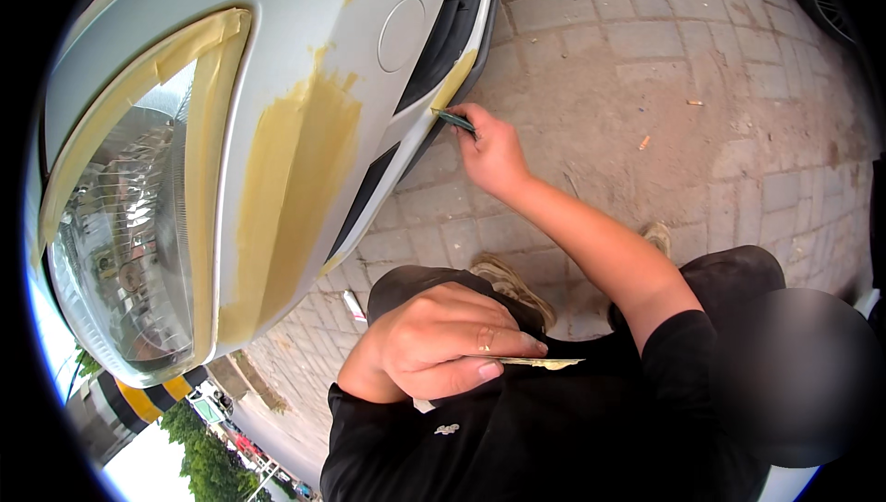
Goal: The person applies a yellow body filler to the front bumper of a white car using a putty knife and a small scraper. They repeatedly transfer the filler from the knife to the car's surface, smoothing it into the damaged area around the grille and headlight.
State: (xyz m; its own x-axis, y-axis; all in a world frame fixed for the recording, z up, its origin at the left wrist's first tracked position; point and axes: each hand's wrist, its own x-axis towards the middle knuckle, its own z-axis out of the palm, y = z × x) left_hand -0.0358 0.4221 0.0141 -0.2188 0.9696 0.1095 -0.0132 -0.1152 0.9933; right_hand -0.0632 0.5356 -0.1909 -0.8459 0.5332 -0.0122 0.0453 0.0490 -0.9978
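Observation:
My right hand (491, 153) grips a small dark putty spreader (456, 121). Its tip meets the lower lip of a silver car bumper (383, 13), at the end of a yellowish putty streak (454, 79). Close to my chest, my left hand (448, 336) pinches a thin flat plate (517, 360) seen nearly edge-on, with a dab of yellowish putty (554, 364) at its outer end. A broad putty patch (300, 161) covers the bumper's middle, and more putty shows at the top of the picture.
Masking tape (208, 179) frames the headlight (129, 234) on the left. Brick paving (591, 36) lies below, with cigarette butts (644, 143). My shoe (512, 285) is near the bumper. A white tube (354, 306) lies beside my knee. A car wheel (828, 8) stands at far right.

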